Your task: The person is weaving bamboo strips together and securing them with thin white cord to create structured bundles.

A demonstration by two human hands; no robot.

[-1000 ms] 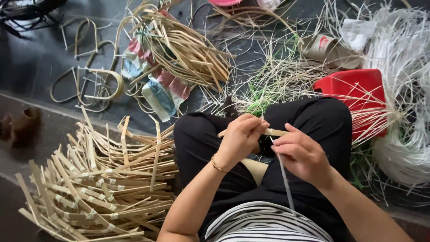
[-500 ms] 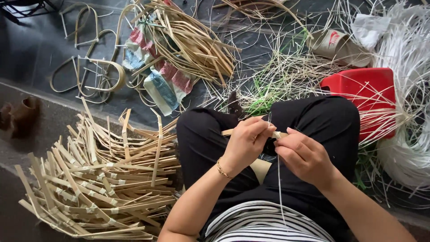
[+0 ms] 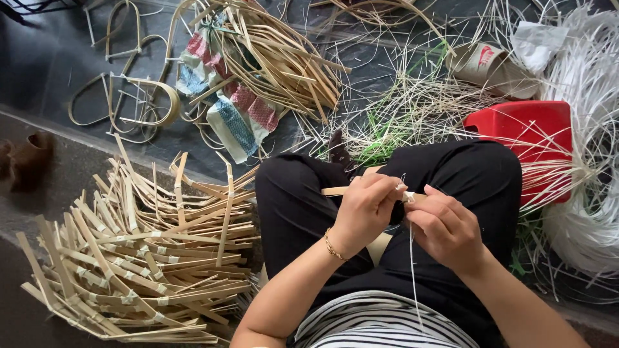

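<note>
I sit with black trousers and a striped shirt, hands over my lap. My left hand [image 3: 364, 209], with a gold bracelet on the wrist, grips a flat bamboo strip [image 3: 336, 191] that sticks out to the left. My right hand [image 3: 445, 229] pinches a thin white string [image 3: 412, 264] at the strip's end, right beside the left fingers. The string hangs down from the hands toward my shirt. The middle of the strip is hidden under my fingers.
A heap of tied bamboo strip pieces [image 3: 142, 258] lies at my left. Bent bamboo hoops [image 3: 135, 103], loose cane bundles [image 3: 277, 58] and a patterned cloth [image 3: 238, 116] lie ahead. A red plastic stool [image 3: 525, 132] and white fibre bundles [image 3: 587, 187] are at my right.
Both hands have drawn closer together on the strip. The white string now hangs straighter from the hands. The view has shifted slightly.
</note>
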